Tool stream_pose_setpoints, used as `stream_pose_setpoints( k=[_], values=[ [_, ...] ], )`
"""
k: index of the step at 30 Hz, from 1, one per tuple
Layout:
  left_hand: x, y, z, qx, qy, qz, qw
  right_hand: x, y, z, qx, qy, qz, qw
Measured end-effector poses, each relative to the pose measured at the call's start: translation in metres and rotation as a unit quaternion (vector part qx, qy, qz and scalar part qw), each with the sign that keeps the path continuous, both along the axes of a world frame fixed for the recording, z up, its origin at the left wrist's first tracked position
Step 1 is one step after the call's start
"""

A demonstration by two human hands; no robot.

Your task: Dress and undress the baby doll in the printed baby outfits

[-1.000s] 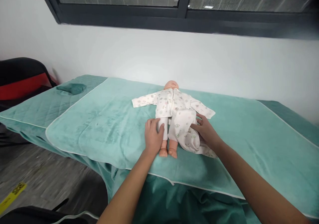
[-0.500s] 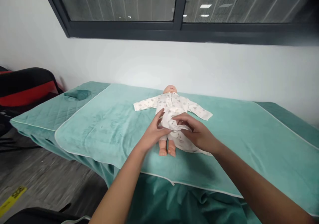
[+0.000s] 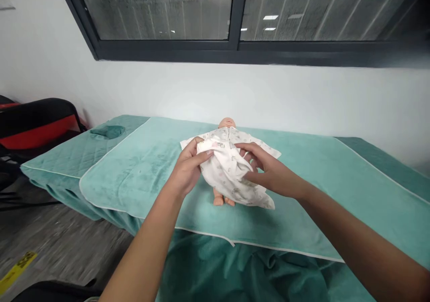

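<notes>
A baby doll lies on its back on the bed, wearing a white printed top with the sleeves spread wide. In front of its body hangs a loose white baby garment with a small print, its exact kind unclear. My left hand pinches the garment's upper left edge between thumb and fingers. At the right side of the cloth is my right hand, thumb and fingers apart, by the folds. The doll's feet show below the garment; its middle is hidden.
A teal cover with white piping lies over the bed, which has a face hole at its left end. A black and red chair stands to the left. Behind the bed are a white wall and a dark-framed window.
The garment was bunched between both hands low over the doll, one part trailing right. Now it is raised and spread wider, with my left hand moved left and gripping its edge.
</notes>
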State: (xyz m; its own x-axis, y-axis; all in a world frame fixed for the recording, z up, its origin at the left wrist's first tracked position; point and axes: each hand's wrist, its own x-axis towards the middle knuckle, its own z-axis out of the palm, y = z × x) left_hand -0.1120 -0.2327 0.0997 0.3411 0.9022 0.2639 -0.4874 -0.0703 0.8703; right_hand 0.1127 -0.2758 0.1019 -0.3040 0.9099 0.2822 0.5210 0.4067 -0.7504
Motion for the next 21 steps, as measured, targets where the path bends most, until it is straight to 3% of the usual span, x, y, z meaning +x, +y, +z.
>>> stream_pose_setpoints(
  k=[4, 7, 9, 18, 21],
  values=[
    [-0.001, -0.008, 0.025, 0.046, 0.029, -0.015, 0.998, -0.013, 0.001, 0.027, 0.049, 0.113, 0.059, 0.991],
    [-0.003, -0.016, 0.042, 0.08, 0.035, -0.033, 0.996, -0.02, 0.005, 0.045, 0.107, 0.119, 0.072, 0.984],
    [-0.005, -0.021, 0.049, 0.089, 0.035, -0.044, 0.994, -0.023, 0.006, 0.055, 0.106, 0.131, 0.093, 0.981],
    [-0.007, -0.029, 0.056, 0.075, -0.007, -0.023, 0.997, -0.027, -0.002, 0.077, 0.004, 0.105, 0.138, 0.985],
    [-0.007, -0.03, 0.058, 0.069, -0.019, -0.01, 0.997, -0.027, -0.004, 0.079, 0.009, 0.115, 0.122, 0.986]
  ],
)
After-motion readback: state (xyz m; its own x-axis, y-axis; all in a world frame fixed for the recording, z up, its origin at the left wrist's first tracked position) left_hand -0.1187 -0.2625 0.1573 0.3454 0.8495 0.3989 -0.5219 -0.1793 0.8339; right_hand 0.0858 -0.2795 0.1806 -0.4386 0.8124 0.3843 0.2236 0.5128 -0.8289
